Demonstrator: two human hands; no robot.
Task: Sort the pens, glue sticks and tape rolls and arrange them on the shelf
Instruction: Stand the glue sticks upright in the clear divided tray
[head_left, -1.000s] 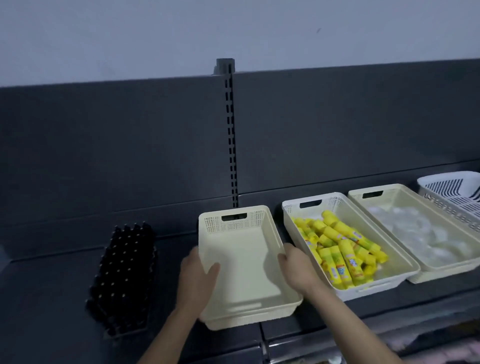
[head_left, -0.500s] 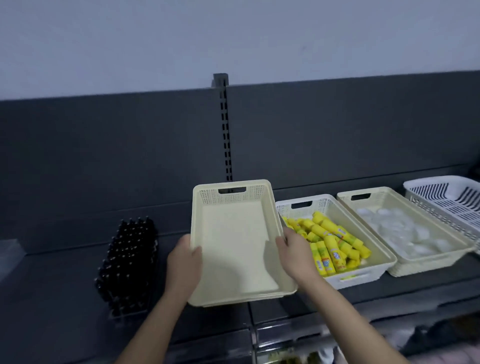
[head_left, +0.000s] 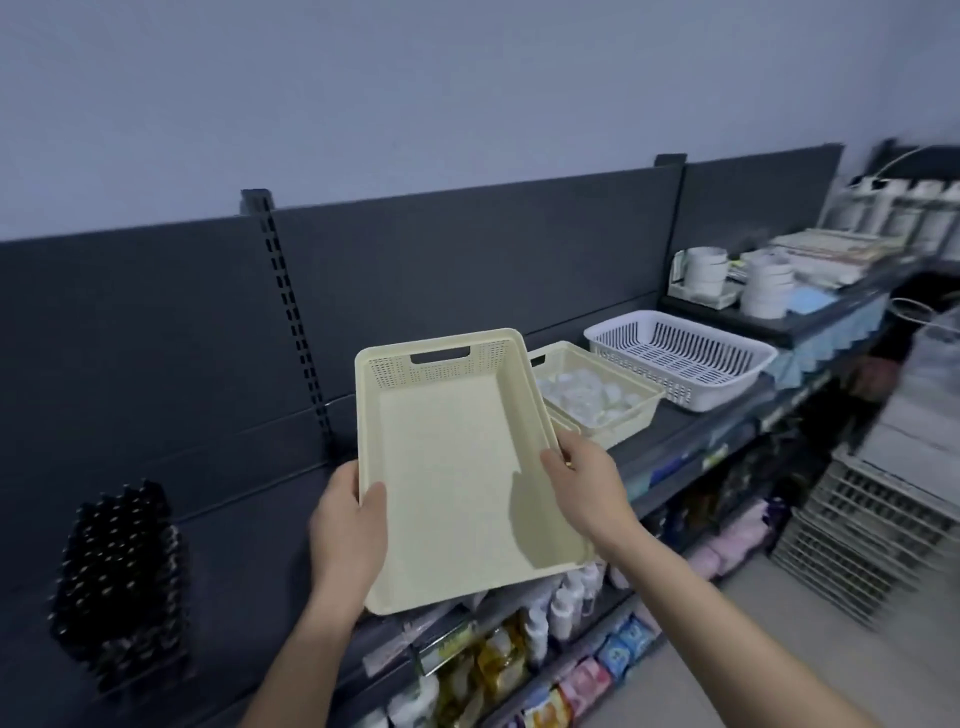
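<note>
- The cream basket (head_left: 457, 467) is held in the air in front of the dark shelf (head_left: 249, 561), tilted with its handle end higher and farther away. Its near short edge juts out past the shelf's front edge, over the lower shelves.
- Dark shelf surface shows between the basket's left wall and the block of black pens (head_left: 119, 571), which stands well apart at the left.
- On the right the room is tight: a sliver of another basket's rim (head_left: 566, 423) sits just behind the right hand. Next along is a cream tray (head_left: 657, 395) holding clear tape rolls (head_left: 587, 392), then a white slotted basket (head_left: 675, 319).
- A slotted upright post (head_left: 296, 322) runs up the back panel behind the held basket's left corner.
- Price strips (head_left: 670, 462) on the shelf edge and the packets (head_left: 498, 660) below are too blurred to read. The basket shows no writing.
- The left hand (head_left: 348, 530) clamps the left long rim, thumb inside the wall and fingers hidden outside it.
- The right hand (head_left: 587, 488) grips the right long rim, fingers curled over its edge.
- The 2 hands carry the basket between them.
</note>
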